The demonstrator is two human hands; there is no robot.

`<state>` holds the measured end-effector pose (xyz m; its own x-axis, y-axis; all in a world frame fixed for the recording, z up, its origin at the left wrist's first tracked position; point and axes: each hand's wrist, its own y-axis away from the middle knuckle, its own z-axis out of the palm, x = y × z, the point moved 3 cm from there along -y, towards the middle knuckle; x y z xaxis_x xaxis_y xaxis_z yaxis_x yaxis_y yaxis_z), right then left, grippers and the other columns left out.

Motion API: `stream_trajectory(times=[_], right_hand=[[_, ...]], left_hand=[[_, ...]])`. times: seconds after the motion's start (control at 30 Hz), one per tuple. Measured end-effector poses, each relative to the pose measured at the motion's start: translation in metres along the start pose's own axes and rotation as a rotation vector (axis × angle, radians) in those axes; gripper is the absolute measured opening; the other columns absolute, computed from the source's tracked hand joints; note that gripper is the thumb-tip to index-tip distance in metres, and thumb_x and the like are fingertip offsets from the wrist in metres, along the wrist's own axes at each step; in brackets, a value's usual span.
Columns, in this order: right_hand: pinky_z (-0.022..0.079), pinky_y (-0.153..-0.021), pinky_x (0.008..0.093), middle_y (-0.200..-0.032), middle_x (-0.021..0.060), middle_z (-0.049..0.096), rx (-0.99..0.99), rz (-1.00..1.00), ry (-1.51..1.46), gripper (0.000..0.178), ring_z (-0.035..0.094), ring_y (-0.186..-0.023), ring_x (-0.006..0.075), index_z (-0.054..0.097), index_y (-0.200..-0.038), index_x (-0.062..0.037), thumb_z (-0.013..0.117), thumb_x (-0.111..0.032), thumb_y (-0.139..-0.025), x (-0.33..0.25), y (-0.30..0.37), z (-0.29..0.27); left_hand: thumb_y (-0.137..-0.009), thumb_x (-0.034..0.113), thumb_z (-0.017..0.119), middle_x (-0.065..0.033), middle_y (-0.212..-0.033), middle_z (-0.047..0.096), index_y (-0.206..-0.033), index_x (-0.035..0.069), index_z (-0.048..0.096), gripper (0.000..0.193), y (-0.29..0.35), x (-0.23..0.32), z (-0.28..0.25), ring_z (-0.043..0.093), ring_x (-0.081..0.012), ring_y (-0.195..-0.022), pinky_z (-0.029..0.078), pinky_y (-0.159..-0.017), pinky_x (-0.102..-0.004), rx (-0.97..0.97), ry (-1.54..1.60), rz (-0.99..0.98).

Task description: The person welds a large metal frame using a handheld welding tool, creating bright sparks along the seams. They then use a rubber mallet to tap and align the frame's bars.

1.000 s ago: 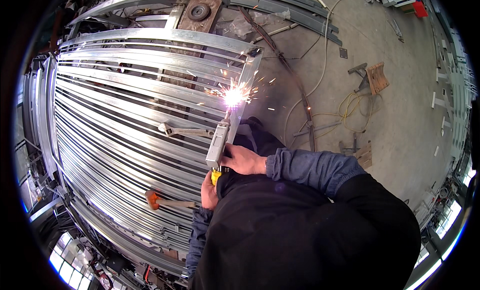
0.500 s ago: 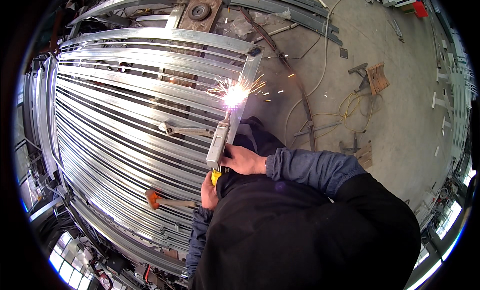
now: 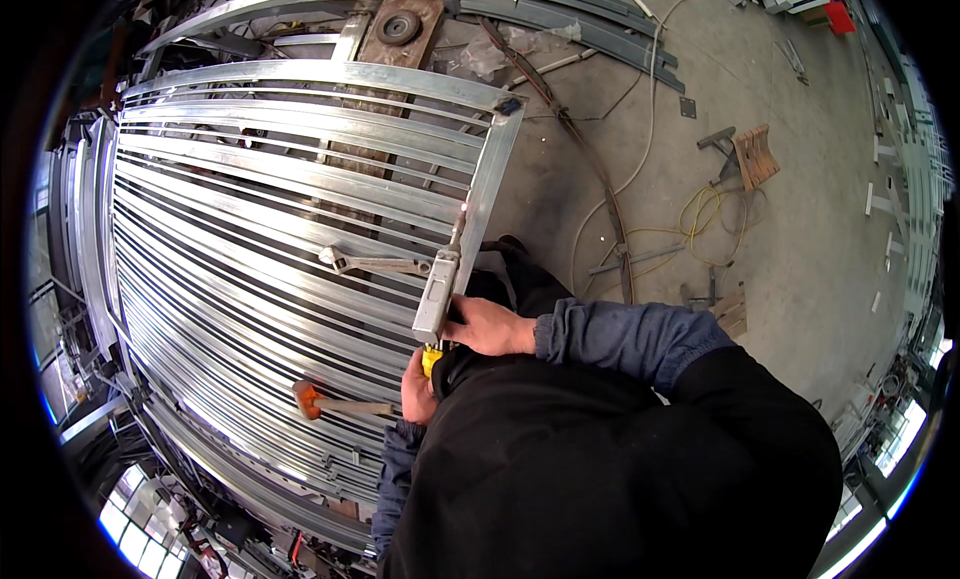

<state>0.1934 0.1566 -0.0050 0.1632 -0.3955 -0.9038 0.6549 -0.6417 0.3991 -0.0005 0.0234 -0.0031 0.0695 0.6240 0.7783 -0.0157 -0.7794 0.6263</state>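
Observation:
A grey, box-bodied welding torch (image 3: 437,294) points away from me, its thin nozzle ending near the right end rail of a slatted metal frame (image 3: 490,174). The tip glows faintly. My right hand (image 3: 492,326) is closed on the torch's right side. Lower down, my left hand (image 3: 418,387) wraps round its rear, beside a yellow part (image 3: 432,360); some fingers are hidden. An adjustable wrench (image 3: 385,265) lies across the slats just left of the torch. Farther left and nearer me, an orange-headed mallet (image 3: 307,399) rests on the slats.
Cables (image 3: 650,129) and a coiled yellow hose (image 3: 700,214) run over the concrete floor at right. Beyond them stands a small wooden-topped piece (image 3: 757,157). Long steel profiles (image 3: 600,41) lie at the far side. A rusty plate with a round disc (image 3: 400,26) sits beneath the frame's far end.
The bright arc and flying sparks at the torch tip have gone out. Both hands keep their hold, and the torch has hardly moved.

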Motion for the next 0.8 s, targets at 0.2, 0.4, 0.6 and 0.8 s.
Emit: stream_trajectory(times=[0.2,0.4,0.6,0.8], right_hand=[[0.057,-0.097,0.0463,-0.119,0.0247,0.077,0.123,-0.02,0.036,0.046,0.073,-0.115,0.0436,0.061,-0.135,0.0012,0.068,-0.035,-0.106,0.0,-0.007,-0.013],[0.057,-0.097,0.0468,-0.117,0.026,0.076,0.149,-0.008,0.007,0.044,0.072,-0.114,0.0458,0.061,-0.131,0.0024,0.071,-0.03,-0.104,0.001,-0.012,-0.021],[0.058,-0.094,0.0465,-0.114,0.0252,0.077,0.191,-0.038,-0.008,0.042,0.073,-0.11,0.0454,0.061,-0.129,0.003,0.071,-0.029,-0.103,0.015,-0.018,-0.021],[0.058,-0.093,0.0449,-0.113,0.0237,0.078,0.183,-0.027,-0.025,0.041,0.075,-0.107,0.0417,0.062,-0.129,0.0024,0.07,-0.029,-0.104,0.017,-0.018,-0.022]], left_hand=[[-0.105,0.031,0.076,-0.0072,-0.123,0.074,-0.142,-0.005,0.058,0.054,-0.019,0.005,0.006,0.068,-0.0148,-0.111,0.054,-0.1,-0.0323,0.004,0.014,-0.025],[-0.11,0.026,0.071,-0.0079,-0.127,0.072,-0.143,-0.006,0.056,0.049,-0.03,0.002,0.009,0.068,-0.0148,-0.112,0.054,-0.101,-0.0316,-0.029,0.102,-0.05],[-0.11,0.024,0.07,-0.0076,-0.127,0.072,-0.144,-0.005,0.056,0.047,-0.035,0.001,0.01,0.068,-0.0147,-0.113,0.054,-0.101,-0.0316,-0.048,0.146,-0.048],[-0.111,0.022,0.068,-0.0077,-0.129,0.072,-0.146,-0.005,0.055,0.046,-0.036,0.003,0.012,0.068,-0.0153,-0.114,0.054,-0.101,-0.032,-0.05,0.168,-0.044]])
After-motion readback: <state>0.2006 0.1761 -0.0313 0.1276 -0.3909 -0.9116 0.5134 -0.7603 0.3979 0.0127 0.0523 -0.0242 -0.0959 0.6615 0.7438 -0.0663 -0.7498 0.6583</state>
